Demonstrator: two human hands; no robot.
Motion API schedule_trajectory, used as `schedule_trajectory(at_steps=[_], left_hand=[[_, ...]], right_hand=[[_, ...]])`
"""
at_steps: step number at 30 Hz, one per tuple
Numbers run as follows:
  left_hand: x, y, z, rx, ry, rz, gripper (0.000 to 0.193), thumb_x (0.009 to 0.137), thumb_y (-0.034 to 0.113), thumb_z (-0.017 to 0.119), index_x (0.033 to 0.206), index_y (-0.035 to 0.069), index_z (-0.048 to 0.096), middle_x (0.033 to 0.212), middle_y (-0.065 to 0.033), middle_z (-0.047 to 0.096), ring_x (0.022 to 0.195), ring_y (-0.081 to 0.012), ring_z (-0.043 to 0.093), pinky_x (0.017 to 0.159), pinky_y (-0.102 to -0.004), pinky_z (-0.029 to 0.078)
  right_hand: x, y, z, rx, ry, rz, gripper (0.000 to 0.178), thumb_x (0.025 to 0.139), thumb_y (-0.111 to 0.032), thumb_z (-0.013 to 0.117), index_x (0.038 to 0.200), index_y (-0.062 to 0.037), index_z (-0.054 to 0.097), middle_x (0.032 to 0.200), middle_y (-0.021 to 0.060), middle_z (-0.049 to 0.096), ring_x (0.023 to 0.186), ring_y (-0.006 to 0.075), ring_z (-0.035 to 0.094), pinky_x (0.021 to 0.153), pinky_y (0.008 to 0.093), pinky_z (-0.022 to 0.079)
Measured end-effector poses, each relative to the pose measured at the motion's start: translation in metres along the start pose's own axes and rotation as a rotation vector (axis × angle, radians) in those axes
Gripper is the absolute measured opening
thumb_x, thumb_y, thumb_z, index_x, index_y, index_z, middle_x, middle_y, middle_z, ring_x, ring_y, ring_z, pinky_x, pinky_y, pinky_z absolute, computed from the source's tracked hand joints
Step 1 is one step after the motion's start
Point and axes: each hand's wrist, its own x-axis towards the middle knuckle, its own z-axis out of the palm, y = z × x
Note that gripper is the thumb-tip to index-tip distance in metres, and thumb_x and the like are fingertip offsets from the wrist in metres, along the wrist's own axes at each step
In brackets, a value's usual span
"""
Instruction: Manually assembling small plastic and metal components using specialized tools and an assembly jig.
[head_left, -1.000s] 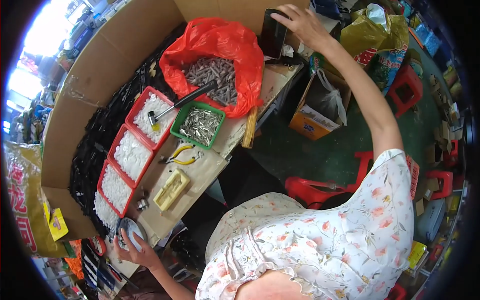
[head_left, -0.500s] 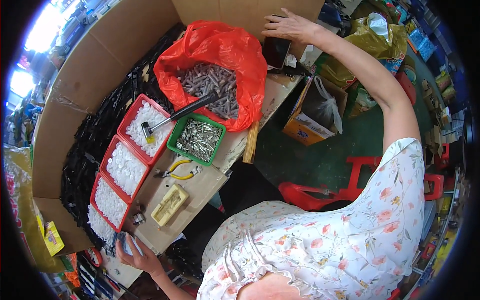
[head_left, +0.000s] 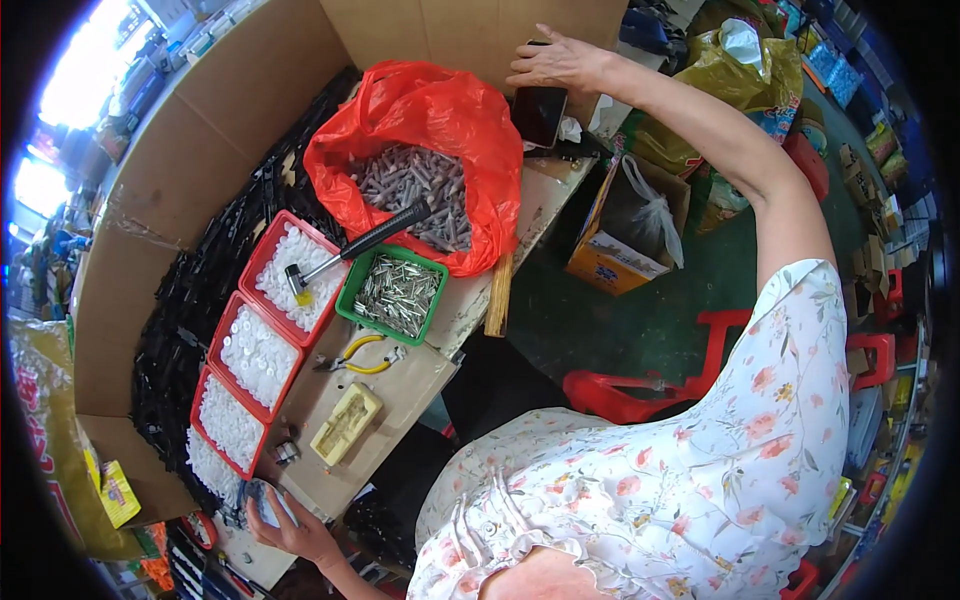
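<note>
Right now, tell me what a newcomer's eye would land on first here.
The red plastic bag of grey metal parts, open at the bench's far end, stands out first. Beside it a hammer lies across a red tray of white pieces. The right hand rests on a dark phone beyond the bag.

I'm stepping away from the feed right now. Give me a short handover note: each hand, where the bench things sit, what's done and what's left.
Right hand: stretched to the far end of the bench, resting on top of a dark phone-like device that stands by the cardboard wall.
Left hand: at the near end, gripping a small bluish-white object; what it is cannot be told.
Bench: hammer lies across a red tray of white parts; green tray holds metal pieces; red bag open, full of grey parts; yellow-handled pliers lie idle.
Done: trays filled.
Left: neither hand is working the parts; tools untouched.
</note>
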Motion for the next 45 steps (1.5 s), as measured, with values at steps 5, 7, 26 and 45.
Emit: schedule_trajectory(at_steps=[5, 7, 26, 45], left_hand=[[0.002, 0.003, 0.001, 0.007, 0.002, 0.019, 0.033, 0.089, 0.006, 0.068, 0.122, 0.002, 0.068, 0.135, -0.0202, 0.051, 0.124, -0.0378, 0.049, 0.103, -0.0487, 0.038], [0.002, 0.003, 0.002, 0.014, -0.004, 0.023, 0.034, 0.089, 0.007, 0.068, 0.123, 0.002, 0.067, 0.135, -0.0202, 0.051, 0.125, -0.0379, 0.048, 0.103, -0.0490, 0.038], [0.054, 0.031, 0.011, 0.005, -0.040, 0.099, 0.033, 0.092, 0.010, 0.068, 0.125, 0.005, 0.068, 0.137, -0.0182, 0.050, 0.128, -0.0350, 0.044, 0.105, -0.0474, 0.036], [0.117, 0.265, -0.009, -2.173, -0.775, -0.365, 0.049, 0.102, 0.011, 0.053, 0.148, 0.002, 0.040, 0.144, -0.0129, 0.049, 0.123, -0.0188, 0.056, 0.099, -0.0325, 0.048]], right_hand=[[-0.007, -0.008, -0.006, -0.021, -0.109, 0.080, 0.098, 0.066, -0.008, 0.080, 0.150, -0.0285, 0.035, 0.149, 0.0024, 0.040, 0.143, 0.0233, 0.034, 0.118, 0.0603, 0.024], [-0.018, -0.007, 0.004, -0.009, 0.056, 0.131, 0.094, 0.068, -0.008, 0.079, 0.149, -0.0284, 0.037, 0.149, 0.0037, 0.040, 0.142, 0.0246, 0.035, 0.117, 0.0599, 0.027], [-0.080, -0.039, 0.205, 0.723, 0.334, 0.735, 0.021, 0.088, -0.017, 0.058, 0.104, -0.0087, 0.068, 0.099, 0.0202, 0.062, 0.095, 0.0393, 0.062, 0.082, 0.0479, 0.050], [-0.084, -0.294, -0.165, 1.168, 0.997, 0.592, 0.022, 0.075, -0.006, 0.073, 0.096, -0.0018, 0.067, 0.093, 0.0141, 0.067, 0.086, 0.0312, 0.067, 0.074, 0.0378, 0.053]])
